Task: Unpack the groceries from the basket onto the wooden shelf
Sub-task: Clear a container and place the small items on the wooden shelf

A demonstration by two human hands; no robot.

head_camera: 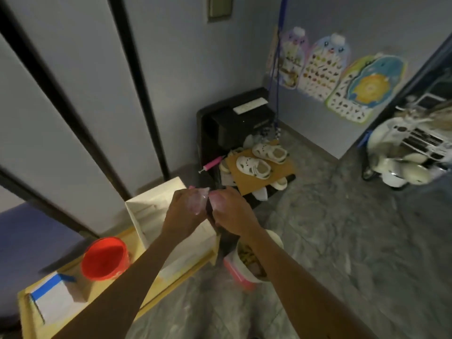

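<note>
Both my hands are raised above the right end of the wooden shelf and hold one clear, pinkish plastic packet between them. My left hand grips its left side and my right hand pinches its right side. Below my right forearm, on the floor, stands the white basket with a pink rim part and yellowish groceries inside. On the shelf sit a white open box, a red cup and a white box with blue tape.
A black rack with white clogs on cardboard stands ahead by the wall. A pink pump sticks out of it. A white cart with bowls is at the right. Grey marbled floor spreads to the right.
</note>
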